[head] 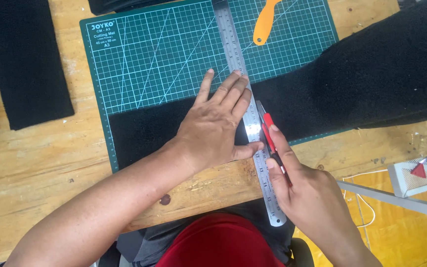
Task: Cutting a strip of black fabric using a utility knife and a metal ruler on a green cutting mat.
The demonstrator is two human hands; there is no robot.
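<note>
Left hand (pixel 218 123) is spread flat, fingers apart, pressing down on the long steel ruler (pixel 247 113) and the black fuzzy fabric strip (pixel 322 94) beneath it. Right hand (pixel 302 190) is closed around a red-handled craft knife (pixel 273 143), forefinger stretched along its back, blade tight against the ruler's right edge. Under both lies a green gridded cutting mat (pixel 149 59); beyond the fingertips, an orange plastic handle (pixel 264 22).

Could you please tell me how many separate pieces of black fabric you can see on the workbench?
3, perhaps more beyond the frame: a black strip lying left of the cutting mat, the long black piece under the ruler, and a dark piece cut off at the top edge.
</note>
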